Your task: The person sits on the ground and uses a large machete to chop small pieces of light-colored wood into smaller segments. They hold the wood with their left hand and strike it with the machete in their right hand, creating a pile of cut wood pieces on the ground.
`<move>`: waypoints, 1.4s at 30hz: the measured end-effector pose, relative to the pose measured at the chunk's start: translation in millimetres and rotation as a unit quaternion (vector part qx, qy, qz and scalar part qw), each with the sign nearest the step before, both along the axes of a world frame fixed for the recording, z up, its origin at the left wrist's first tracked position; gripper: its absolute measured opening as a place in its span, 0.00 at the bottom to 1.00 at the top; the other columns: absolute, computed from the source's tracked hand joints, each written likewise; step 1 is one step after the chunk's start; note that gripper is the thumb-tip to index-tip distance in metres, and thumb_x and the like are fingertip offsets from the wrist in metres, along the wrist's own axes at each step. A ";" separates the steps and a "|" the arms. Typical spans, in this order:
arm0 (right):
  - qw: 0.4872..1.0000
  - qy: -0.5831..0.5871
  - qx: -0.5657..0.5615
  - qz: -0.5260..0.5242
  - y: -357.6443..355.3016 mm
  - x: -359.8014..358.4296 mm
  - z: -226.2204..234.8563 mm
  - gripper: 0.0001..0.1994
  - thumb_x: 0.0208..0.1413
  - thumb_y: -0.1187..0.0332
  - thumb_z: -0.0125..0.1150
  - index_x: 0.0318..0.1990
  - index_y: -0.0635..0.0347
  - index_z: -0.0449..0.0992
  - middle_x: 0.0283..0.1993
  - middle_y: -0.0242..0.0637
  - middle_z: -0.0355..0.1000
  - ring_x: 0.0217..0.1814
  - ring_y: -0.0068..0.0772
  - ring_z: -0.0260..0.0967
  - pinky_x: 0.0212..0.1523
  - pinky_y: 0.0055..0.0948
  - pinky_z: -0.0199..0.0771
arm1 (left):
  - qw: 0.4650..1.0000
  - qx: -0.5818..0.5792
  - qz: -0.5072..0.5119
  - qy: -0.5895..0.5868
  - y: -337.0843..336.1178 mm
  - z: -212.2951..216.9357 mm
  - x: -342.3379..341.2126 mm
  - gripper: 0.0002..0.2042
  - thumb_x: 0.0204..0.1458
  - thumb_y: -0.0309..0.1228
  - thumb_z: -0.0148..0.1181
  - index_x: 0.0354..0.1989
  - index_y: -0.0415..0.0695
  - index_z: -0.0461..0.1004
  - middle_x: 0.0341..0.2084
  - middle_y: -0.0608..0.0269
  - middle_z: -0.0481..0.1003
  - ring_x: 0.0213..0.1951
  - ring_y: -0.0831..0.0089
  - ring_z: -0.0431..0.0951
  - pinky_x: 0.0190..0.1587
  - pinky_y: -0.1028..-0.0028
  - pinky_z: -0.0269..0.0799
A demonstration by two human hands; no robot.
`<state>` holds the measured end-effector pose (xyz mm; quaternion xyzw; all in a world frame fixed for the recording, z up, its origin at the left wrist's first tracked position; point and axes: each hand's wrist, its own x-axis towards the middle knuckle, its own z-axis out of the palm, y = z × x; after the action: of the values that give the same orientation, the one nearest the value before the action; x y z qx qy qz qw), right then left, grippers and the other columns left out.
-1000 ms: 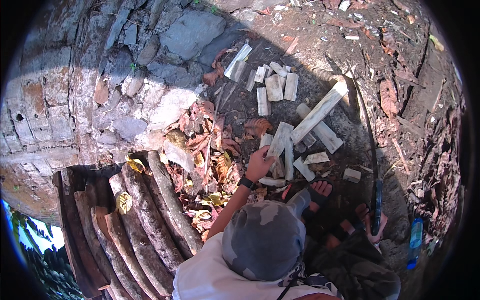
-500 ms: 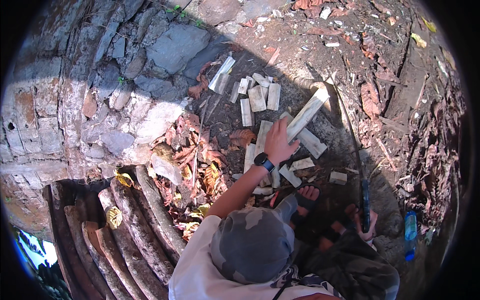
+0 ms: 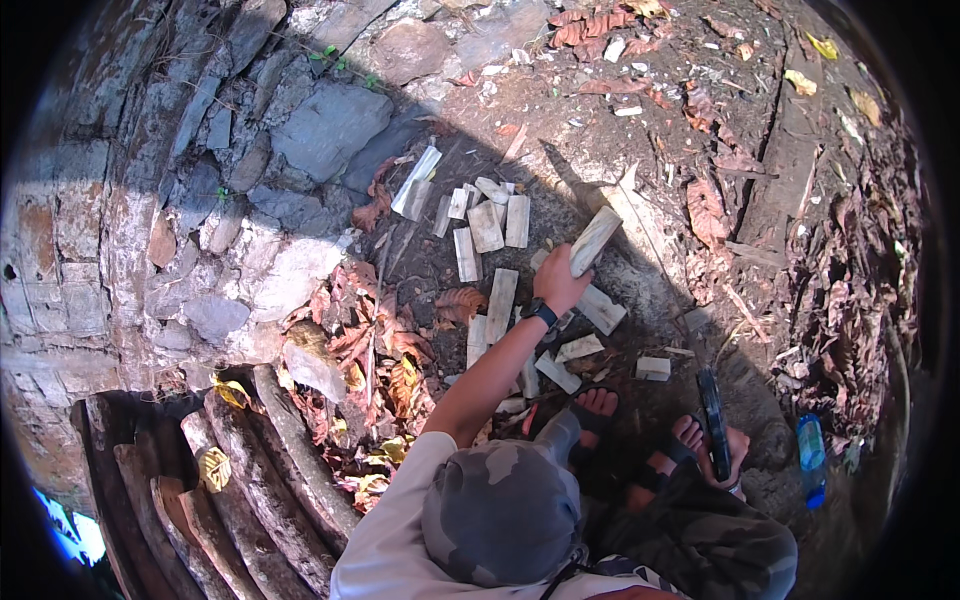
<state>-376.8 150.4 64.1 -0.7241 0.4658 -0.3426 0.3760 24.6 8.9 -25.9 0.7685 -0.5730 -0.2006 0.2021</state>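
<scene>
My left hand, a watch on its wrist, is closed around a pale split piece of firewood. The piece stands tilted, its far end reaching toward a sunlit patch. My right hand, low on the right beside a sandalled foot, grips the dark handle of a machete. Its long thin blade points up and left toward the firewood and is hard to make out against the ground. Several split firewood pieces lie around my left hand, and another small group lies farther off.
Long logs are stacked at the lower left, beneath a stone wall. Dry leaves lie between the logs and the firewood. A blue plastic bottle lies at the right. A camouflage cap covers part of the lower edge.
The firewood in my left hand has tipped and looks shorter now. My right hand has turned the machete handle, its upper end swinging left. The whole view has shifted slightly.
</scene>
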 end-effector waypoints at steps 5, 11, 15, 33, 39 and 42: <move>0.991 -0.094 0.028 0.090 -34.5 25.5 20.3 0.03 0.40 0.74 0.63 0.24 0.57 0.75 0.22 0.37 0.74 0.24 0.39 0.77 0.27 0.30 0.75 | 1.000 -0.022 0.022 0.000 -0.6 1.0 -3.8 0.27 0.42 0.39 0.73 0.48 0.40 0.68 0.43 0.46 0.75 0.47 0.47 0.76 0.47 0.53 0.73; 0.991 -0.085 0.048 0.096 -31.7 23.7 -34.1 0.06 0.37 0.72 0.64 0.21 0.58 0.72 0.16 0.38 0.64 0.17 0.43 0.67 0.20 0.34 0.64 | 0.998 -0.017 0.055 -0.038 -2.6 -2.7 -11.6 0.26 0.40 0.39 0.73 0.43 0.38 0.70 0.38 0.43 0.77 0.43 0.45 0.77 0.44 0.51 0.74; 0.985 -0.097 0.103 0.094 -28.6 10.0 -54.8 0.08 0.37 0.71 0.65 0.20 0.58 0.70 0.16 0.39 0.63 0.17 0.46 0.66 0.19 0.35 0.62 | 0.996 -0.013 0.070 -0.054 -5.8 -1.7 -21.2 0.23 0.39 0.38 0.72 0.39 0.38 0.70 0.31 0.42 0.77 0.37 0.43 0.78 0.40 0.50 0.75; 0.987 -0.083 0.069 0.120 -54.8 23.6 -23.8 0.12 0.39 0.68 0.67 0.19 0.58 0.67 0.17 0.40 0.62 0.18 0.48 0.66 0.21 0.38 0.63 | 0.992 0.022 0.081 -0.090 -7.8 -8.6 -17.7 0.24 0.40 0.40 0.72 0.41 0.40 0.69 0.31 0.41 0.78 0.36 0.41 0.79 0.40 0.49 0.76; 0.985 -0.058 0.022 0.158 -65.4 25.5 -2.2 0.13 0.39 0.67 0.67 0.19 0.58 0.65 0.17 0.40 0.61 0.19 0.49 0.66 0.21 0.38 0.64 | 0.992 0.044 0.070 -0.100 -5.4 -19.0 -3.8 0.23 0.40 0.38 0.72 0.40 0.39 0.69 0.30 0.40 0.79 0.36 0.41 0.79 0.39 0.49 0.76; 0.990 -0.055 0.034 0.129 -62.1 19.3 -13.1 0.13 0.38 0.68 0.67 0.19 0.58 0.65 0.17 0.40 0.62 0.19 0.49 0.66 0.21 0.39 0.64 | 0.993 0.031 0.071 -0.088 -8.7 -12.7 -22.6 0.23 0.40 0.39 0.72 0.40 0.39 0.69 0.30 0.41 0.79 0.36 0.41 0.79 0.39 0.48 0.76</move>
<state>-357.5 88.3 51.0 -0.7449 0.3585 -0.3147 0.4665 2.0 0.2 -38.7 0.8279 -0.5260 -0.1350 0.1404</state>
